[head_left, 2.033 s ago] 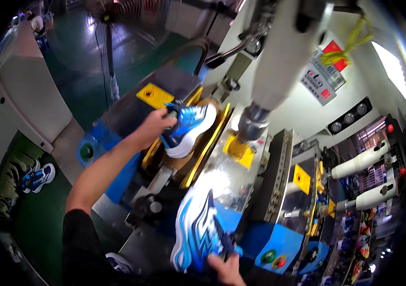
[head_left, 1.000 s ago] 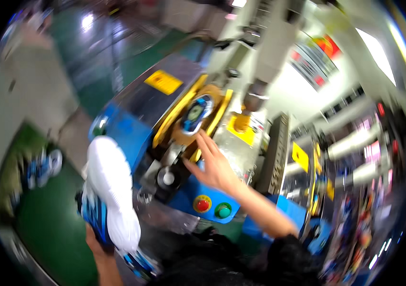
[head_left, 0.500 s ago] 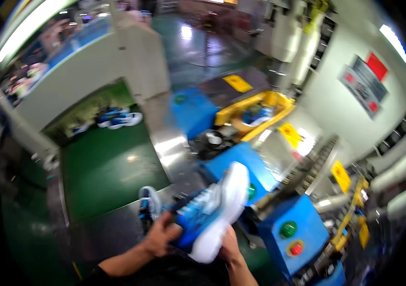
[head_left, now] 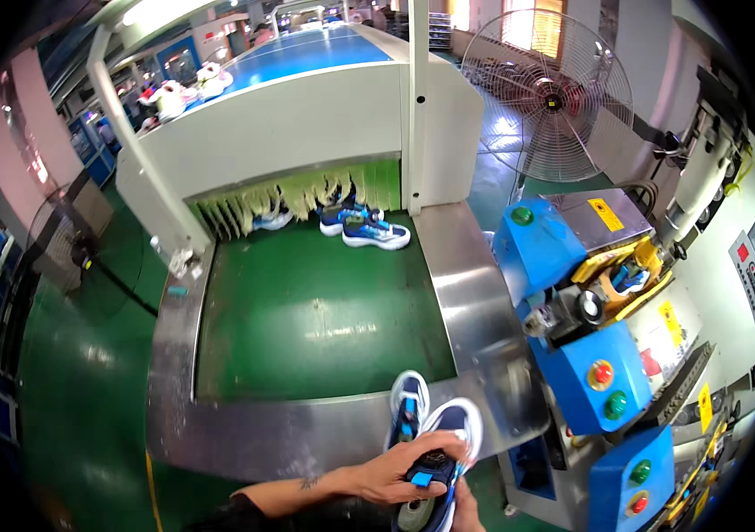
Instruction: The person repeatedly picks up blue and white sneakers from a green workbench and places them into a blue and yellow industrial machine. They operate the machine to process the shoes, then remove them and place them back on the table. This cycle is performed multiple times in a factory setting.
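Apparently a carry-and-position step: left hand (head_left: 406, 465) curled firmly round the collar of a blue-and-white shoe (head_left: 455, 418) at the steel rim's (head_left: 262, 434) near edge, right hand (head_left: 465, 512) against its side, closure hidden. Next move calls for clearing the second shoe (head_left: 408, 408), just beside; green belt (head_left: 324, 328) ahead, blue control box (head_left: 572, 365) right.
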`<state>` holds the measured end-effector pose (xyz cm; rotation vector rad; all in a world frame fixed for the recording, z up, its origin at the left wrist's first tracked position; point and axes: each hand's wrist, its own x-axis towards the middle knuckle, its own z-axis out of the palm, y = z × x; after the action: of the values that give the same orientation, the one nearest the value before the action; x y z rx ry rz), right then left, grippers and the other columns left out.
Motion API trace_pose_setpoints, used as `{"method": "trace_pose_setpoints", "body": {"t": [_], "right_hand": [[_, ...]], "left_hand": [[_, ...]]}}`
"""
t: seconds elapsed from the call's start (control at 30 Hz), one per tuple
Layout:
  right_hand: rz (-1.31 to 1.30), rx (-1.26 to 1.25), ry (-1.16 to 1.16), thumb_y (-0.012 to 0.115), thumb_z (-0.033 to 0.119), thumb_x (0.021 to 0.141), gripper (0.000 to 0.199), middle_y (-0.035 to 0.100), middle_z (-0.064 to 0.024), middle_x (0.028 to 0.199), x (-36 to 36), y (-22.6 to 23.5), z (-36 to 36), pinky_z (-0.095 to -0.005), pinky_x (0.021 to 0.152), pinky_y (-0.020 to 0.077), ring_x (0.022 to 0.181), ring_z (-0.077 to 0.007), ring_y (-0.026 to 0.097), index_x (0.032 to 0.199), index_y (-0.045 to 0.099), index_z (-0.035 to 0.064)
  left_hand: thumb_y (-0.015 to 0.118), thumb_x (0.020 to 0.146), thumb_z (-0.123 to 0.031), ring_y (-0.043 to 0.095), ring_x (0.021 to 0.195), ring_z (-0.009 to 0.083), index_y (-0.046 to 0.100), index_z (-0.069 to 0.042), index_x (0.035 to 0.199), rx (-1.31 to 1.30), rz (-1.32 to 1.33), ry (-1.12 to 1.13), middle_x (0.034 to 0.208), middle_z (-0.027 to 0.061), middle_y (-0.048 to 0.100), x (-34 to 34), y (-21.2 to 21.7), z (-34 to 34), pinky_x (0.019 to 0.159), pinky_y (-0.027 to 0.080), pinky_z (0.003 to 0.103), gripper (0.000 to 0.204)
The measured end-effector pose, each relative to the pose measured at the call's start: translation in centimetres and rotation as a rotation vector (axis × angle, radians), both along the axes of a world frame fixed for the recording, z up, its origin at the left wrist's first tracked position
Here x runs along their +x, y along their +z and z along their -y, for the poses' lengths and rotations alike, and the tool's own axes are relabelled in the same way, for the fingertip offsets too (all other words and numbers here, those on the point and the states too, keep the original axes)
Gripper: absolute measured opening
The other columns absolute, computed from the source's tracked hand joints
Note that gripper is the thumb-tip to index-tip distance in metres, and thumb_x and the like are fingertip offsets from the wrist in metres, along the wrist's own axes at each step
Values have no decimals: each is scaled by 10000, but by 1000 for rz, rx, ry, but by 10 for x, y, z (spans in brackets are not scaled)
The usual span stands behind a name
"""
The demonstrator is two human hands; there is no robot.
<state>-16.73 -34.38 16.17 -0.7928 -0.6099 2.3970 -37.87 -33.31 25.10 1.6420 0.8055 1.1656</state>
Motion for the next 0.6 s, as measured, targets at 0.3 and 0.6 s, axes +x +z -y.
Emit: {"method": "trace_pose_setpoints", "body": {"t": [0.3,0.6], "right_hand": [[1429,911,-75,778,285,723,694,608,-282,1153,-142,-138,-58,-441,910,477,1056,-424,604,1274,496,-27],[905,195,-460,788,144,775,452,654,-52,941,-105,-30,2,-264,774,487,836,-117,588,1158,616,-24]], "left_hand": [[531,1001,-260,569,986,200,540,-37,995,-666,563,895,930,93,611,-120,-73,37,895,465,357,222],[454,1034,-270,558,939,173,547,-25,1045,-524,484,416,926,84,602,-151,-37,-6,902,446,327,262]]}}
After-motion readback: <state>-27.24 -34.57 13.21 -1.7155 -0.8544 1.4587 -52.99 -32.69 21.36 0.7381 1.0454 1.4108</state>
